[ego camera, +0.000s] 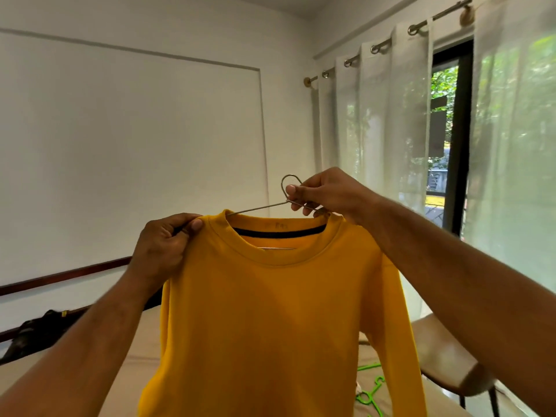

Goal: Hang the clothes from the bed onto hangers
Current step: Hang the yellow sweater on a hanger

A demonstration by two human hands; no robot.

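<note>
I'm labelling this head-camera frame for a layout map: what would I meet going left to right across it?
Dark garment → left hand → right hand, holding the wire hanger → chair. The yellow sweatshirt spans both hands, so it is left out.

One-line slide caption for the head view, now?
Right hand grips a wire hanger inside a yellow sweatshirt; left hand pinches its shoulder above the bed.
</note>
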